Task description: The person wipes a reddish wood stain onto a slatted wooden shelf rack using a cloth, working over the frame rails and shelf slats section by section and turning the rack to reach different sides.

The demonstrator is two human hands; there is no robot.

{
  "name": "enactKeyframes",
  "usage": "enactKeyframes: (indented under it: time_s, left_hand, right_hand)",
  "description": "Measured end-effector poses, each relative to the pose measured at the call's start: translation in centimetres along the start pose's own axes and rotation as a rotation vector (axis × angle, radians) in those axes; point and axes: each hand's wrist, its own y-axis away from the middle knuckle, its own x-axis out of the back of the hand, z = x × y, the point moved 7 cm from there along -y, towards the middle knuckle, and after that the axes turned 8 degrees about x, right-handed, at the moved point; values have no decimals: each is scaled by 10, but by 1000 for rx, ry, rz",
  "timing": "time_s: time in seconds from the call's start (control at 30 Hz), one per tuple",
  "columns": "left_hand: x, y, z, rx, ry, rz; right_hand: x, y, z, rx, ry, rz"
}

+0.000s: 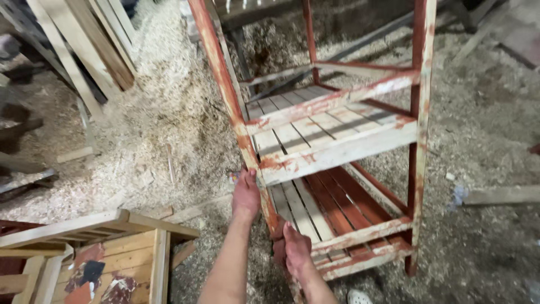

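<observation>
A tall slatted wooden shelf rack with worn red paint [337,146] stood on the sawdust-covered floor [169,112]. The left hand [246,197] gripped its near front post, fingers clenched around it; lower down, the right hand [295,247] clasped the same post.

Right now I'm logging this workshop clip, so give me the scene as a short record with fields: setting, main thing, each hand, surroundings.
Setting: floor covered in wood shavings
Main thing: wooden slatted shelf rack, worn red paint, two slatted shelves in view
Left hand: grips the rack's near-left post, level with the upper shelf's front rail
Right hand: grips the same post lower down, by the bottom shelf
Surroundings: unpainted wooden frame at lower left; planks leaning at upper left; loose board at right
</observation>
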Motion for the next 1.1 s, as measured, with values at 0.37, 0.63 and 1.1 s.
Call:
enactKeyframes:
  time_s: [0.37,0.63,1.1]
  left_hand:
    - [30,9,54,177,-132,-145]
    - [26,5,74,246,-147,-183]
    - [20,123,92,596,-132,461]
  right_hand:
    - [-61,38,-88,-174,-252,-239]
    - [-67,35,-163,-205,-284,-388]
    - [1,20,-192,-367,-178,-632]
